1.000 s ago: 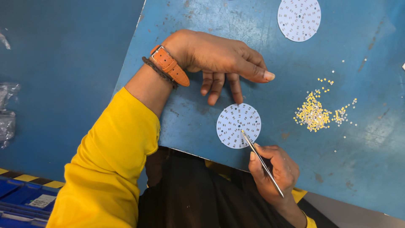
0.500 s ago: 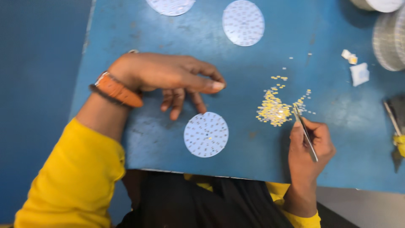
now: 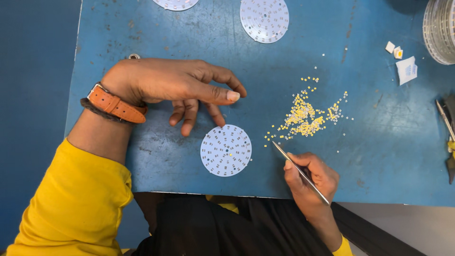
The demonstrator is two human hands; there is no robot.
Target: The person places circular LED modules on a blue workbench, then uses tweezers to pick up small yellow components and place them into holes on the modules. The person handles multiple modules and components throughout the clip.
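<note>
Resting on the scuffed blue metal worktable (image 3: 156, 28), the left hand (image 3: 170, 85) lies palm-down with its fingers loosely curled and holding nothing; the thumb points right and the fingertips (image 3: 187, 128) touch the tabletop just above and to the left of a round white circuit disc (image 3: 226, 150) dotted with small component pads. An orange leather strap (image 3: 116, 104) wraps the wrist above a bright yellow sleeve (image 3: 76, 204).

The right hand (image 3: 310, 178) sits near the table's front edge, to the right of the disc and apart from it. Its thumb and fingers are pinched on a pair of slim silver metal tweezers (image 3: 299, 171), which slant up and to the left, the tips lying close to the lowest bits of a loose scatter of tiny yellow and white chip components (image 3: 305, 116). Whether the tips grip a chip cannot be told.

Farther back lie a second round white disc (image 3: 264, 19) and part of a third (image 3: 175, 4). At the far right edge stands a stack of white discs (image 3: 440, 28), with small white paper scraps (image 3: 406, 68) beside it and another hand tool (image 3: 445, 121) lower down.
</note>
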